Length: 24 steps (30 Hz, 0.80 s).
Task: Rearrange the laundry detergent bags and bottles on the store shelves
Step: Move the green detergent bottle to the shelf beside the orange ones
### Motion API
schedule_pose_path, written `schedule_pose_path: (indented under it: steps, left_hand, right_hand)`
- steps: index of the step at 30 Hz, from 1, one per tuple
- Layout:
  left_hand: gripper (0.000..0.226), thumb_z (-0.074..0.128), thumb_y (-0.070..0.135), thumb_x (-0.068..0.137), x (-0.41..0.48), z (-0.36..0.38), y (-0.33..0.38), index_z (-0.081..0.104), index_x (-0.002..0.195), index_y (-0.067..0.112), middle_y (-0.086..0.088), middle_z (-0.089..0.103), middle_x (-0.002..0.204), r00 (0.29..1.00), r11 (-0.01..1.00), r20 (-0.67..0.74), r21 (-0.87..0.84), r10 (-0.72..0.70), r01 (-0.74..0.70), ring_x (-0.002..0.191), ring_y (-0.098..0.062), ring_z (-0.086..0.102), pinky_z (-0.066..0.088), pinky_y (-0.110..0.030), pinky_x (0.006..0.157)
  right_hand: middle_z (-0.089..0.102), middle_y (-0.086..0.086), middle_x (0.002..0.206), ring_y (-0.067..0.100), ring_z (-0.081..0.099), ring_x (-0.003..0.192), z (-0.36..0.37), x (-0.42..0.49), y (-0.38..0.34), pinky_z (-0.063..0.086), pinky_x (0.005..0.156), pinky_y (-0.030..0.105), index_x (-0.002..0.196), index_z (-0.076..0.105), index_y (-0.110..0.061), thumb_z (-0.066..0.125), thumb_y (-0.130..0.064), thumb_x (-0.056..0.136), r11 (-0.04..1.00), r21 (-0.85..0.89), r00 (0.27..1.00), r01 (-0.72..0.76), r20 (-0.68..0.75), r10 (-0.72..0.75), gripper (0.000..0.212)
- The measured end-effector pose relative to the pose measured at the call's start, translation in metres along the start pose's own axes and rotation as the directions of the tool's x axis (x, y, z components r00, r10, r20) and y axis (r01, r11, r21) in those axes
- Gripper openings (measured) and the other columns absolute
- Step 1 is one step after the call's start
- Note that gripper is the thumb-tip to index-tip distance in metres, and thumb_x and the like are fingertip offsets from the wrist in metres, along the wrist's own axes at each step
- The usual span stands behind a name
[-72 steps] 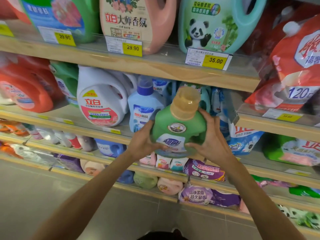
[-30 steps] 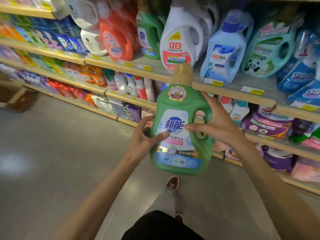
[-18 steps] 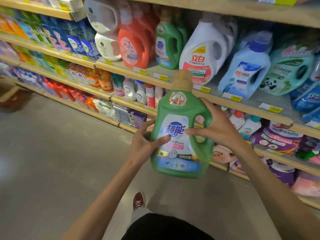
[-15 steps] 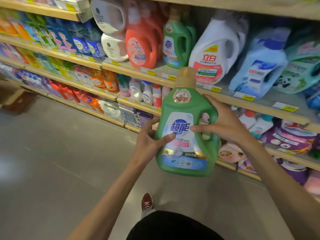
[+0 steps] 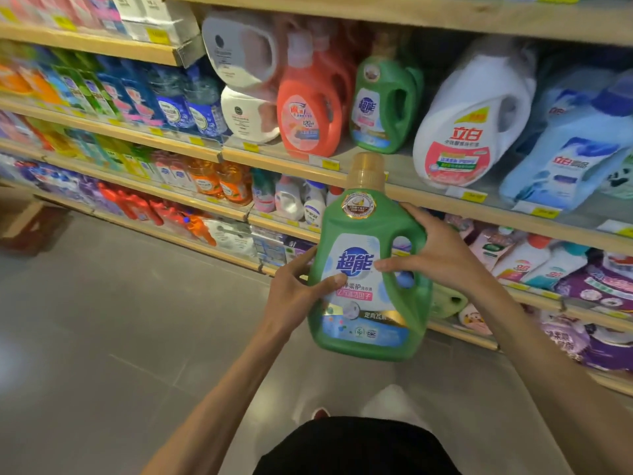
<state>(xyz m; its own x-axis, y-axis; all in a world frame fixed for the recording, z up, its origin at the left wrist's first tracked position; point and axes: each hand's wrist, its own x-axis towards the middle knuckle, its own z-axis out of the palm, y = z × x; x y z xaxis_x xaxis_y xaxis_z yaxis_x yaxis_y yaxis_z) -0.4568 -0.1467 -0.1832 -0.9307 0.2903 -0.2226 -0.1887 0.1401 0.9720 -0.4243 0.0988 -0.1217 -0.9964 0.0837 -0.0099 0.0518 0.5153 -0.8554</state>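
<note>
Holding a green plastic detergent bottle with a gold screw cap (image 5: 368,269) upright in mid-air above the grey floor (image 5: 102,320), the person stands in front of the wooden store shelves (image 5: 274,156). The left hand (image 5: 298,293) has a closed grip on the bottle's left side, thumb pressed across the white and blue front label. The right hand (image 5: 442,255) has a closed grip on the handle side, fingers reaching over the label. On the shelf behind and above the held bottle stands a matching green plastic bottle (image 5: 383,104), with an orange-red plastic jug (image 5: 311,108) just to its left and a large white plastic jug with a red label (image 5: 469,125) to its right. A light blue plastic bottle (image 5: 579,149) stands further right. Yellow price tags (image 5: 329,163) line the shelf edge.
</note>
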Motion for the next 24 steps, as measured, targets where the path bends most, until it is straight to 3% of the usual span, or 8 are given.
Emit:
schedule_pose_path:
  steps: [2,4,7,11,12,17,21,24]
  left_hand:
    - [0.061,0.091,0.036,0.064,0.015,-0.005,0.003,0.067,0.12,0.044,0.002,0.078,0.101,1.0,1.0,0.01,0.013,0.001,-0.001,0.086,-0.018,0.077,0.063,-0.042,0.079]
    - [0.05,0.09,0.039,0.063,0.033,-0.008,0.008,0.068,0.104,0.056,0.006,0.079,0.099,0.999,0.999,0.032,0.039,0.01,-0.011,0.088,-0.019,0.077,0.062,-0.042,0.079]
    - [0.047,0.091,0.024,0.07,0.062,-0.008,0.014,0.071,0.108,0.044,0.005,0.079,0.099,0.998,1.0,0.064,0.014,0.021,-0.022,0.09,-0.019,0.076,0.062,-0.042,0.082]
    - [0.047,0.086,0.013,0.075,0.108,-0.007,0.025,0.067,0.108,0.041,0.008,0.08,0.092,0.995,0.999,0.097,-0.006,0.032,-0.032,0.084,-0.013,0.077,0.061,-0.027,0.071]
    - [0.049,0.087,0.014,0.075,0.122,-0.006,0.028,0.066,0.108,0.043,0.009,0.079,0.09,0.994,0.999,0.101,-0.001,0.036,-0.036,0.081,-0.01,0.076,0.06,-0.025,0.069]
    - [0.075,0.092,0.043,0.054,0.191,-0.004,0.041,0.064,0.122,0.034,0.001,0.077,0.103,0.998,0.999,0.07,0.041,0.009,-0.012,0.087,-0.018,0.077,0.062,-0.047,0.081]
    - [0.082,0.092,0.047,0.052,0.241,0.003,0.056,0.061,0.126,0.028,0.0,0.076,0.105,0.997,0.998,0.063,0.033,0.044,-0.046,0.091,-0.019,0.076,0.062,-0.049,0.083]
    - [0.068,0.091,0.044,0.054,0.279,0.012,0.071,0.062,0.115,0.038,0.001,0.077,0.102,0.994,0.997,0.085,0.019,0.072,-0.073,0.09,-0.018,0.075,0.062,-0.046,0.083]
  right_hand:
    - [0.065,-0.031,0.114,-0.016,0.06,0.104,0.002,0.013,0.001,0.045,0.086,0.005,0.135,0.053,-0.034,0.096,-0.026,0.058,1.0,-0.002,1.0,-0.005,-0.027,0.005,0.089]
    - [0.066,-0.03,0.113,-0.014,0.06,0.105,0.002,0.027,0.002,0.045,0.089,0.01,0.13,0.054,-0.036,0.097,-0.028,0.056,1.0,-0.014,0.999,-0.026,-0.045,0.026,0.086]
    - [0.067,-0.028,0.113,-0.008,0.061,0.108,-0.004,0.054,0.007,0.047,0.093,0.021,0.127,0.054,-0.04,0.098,-0.033,0.052,0.998,-0.021,0.996,-0.062,-0.062,0.06,0.087]
    - [0.059,-0.039,0.101,-0.027,0.054,0.092,-0.011,0.097,0.016,0.04,0.077,-0.001,0.124,0.048,-0.042,0.098,-0.025,0.052,0.996,-0.019,0.988,-0.087,-0.128,0.084,0.089]
    - [0.059,-0.035,0.104,-0.025,0.055,0.093,-0.013,0.108,0.019,0.041,0.08,0.001,0.127,0.047,-0.039,0.098,-0.024,0.051,0.995,-0.014,0.987,-0.095,-0.135,0.092,0.093]
    - [0.063,-0.015,0.123,-0.001,0.062,0.109,-0.029,0.167,0.023,0.05,0.098,0.029,0.14,0.046,-0.026,0.099,-0.027,0.049,0.993,0.0,0.982,-0.12,-0.144,0.119,0.105]
    - [0.062,-0.012,0.125,0.006,0.06,0.11,-0.05,0.218,0.022,0.048,0.095,0.028,0.143,0.045,-0.03,0.099,-0.032,0.048,0.993,-0.045,0.983,-0.109,-0.155,0.101,0.109]
    - [0.059,-0.009,0.125,0.008,0.056,0.111,-0.065,0.249,0.027,0.042,0.09,0.022,0.143,0.045,-0.028,0.098,-0.031,0.05,0.991,-0.09,0.977,-0.098,-0.199,0.079,0.108]
